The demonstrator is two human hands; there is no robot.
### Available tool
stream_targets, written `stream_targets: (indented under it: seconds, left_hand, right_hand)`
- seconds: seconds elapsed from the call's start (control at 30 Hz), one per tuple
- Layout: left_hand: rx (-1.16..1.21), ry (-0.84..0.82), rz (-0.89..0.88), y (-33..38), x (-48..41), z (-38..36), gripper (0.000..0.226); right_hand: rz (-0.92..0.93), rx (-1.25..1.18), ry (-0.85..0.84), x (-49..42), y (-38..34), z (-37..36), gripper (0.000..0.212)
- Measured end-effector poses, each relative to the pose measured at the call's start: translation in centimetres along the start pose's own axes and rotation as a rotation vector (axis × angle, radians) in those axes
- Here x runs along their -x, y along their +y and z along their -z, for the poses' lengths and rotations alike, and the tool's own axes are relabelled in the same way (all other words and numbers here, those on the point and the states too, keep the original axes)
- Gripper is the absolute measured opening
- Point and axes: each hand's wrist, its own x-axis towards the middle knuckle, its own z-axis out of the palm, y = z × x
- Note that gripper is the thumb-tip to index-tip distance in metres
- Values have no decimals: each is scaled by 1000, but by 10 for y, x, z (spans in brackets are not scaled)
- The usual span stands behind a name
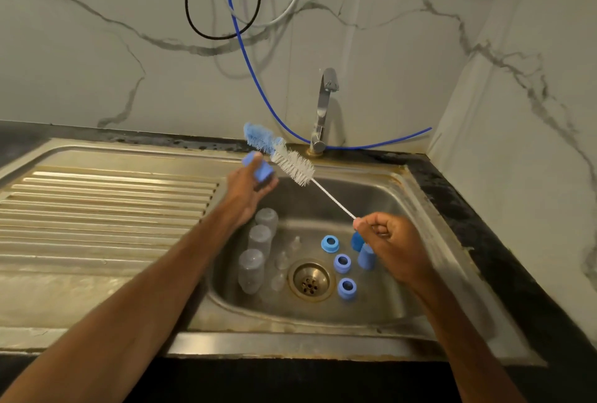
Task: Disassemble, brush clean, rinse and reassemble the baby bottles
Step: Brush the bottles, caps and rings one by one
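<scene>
Head view. Left hand [248, 191] is raised over the back left of the sink [403, 312], fingers and thumb curled round a blue cap [258, 170]. The cap's lower part is dark and partly covered by those fingers.

Right hand [392, 241] is closed in a fist, thumb and forefinger pinching the twisted-wire stem of the bottle brush [292, 165]. The stem's end is hidden inside the fist. The wire runs up and away from the right fingertips to white bristles just beside the left fingertips, and the blue bristle tip lies beyond them. Blurred; cannot tell whether the bristles touch the cap.

Below the left wrist, three clear bottles [259, 238] lie in a row in the basin. Between the two hands, near the drain [310, 280], are clear teats [282, 260], faint and of uncertain count. Just left of the right knuckles lie three blue rings [342, 263]. Two more blue caps [366, 257] are partly hidden behind the right fingers.
</scene>
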Motion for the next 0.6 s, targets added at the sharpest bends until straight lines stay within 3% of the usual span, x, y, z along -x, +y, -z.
stream_targets:
  seconds: [0.1,0.27,0.4,0.6]
  left_hand:
    - [-4,-138,77,-18,11,-21,32]
    - [78,-122,79,-12,13,-23,44]
    - [102,-104,64,-4,10,-15,45]
    - [-57,-202,45,-19,20,-26,43]
  right_hand:
    - [-35,-32,-131,1,-2,-6,29]
    - [-225,-166,-273,6,-10,-18,27]
    - [-246,-156,-220,10,-16,-25,30]
    - [-280,-168,-185,-1,-17,-36,34]
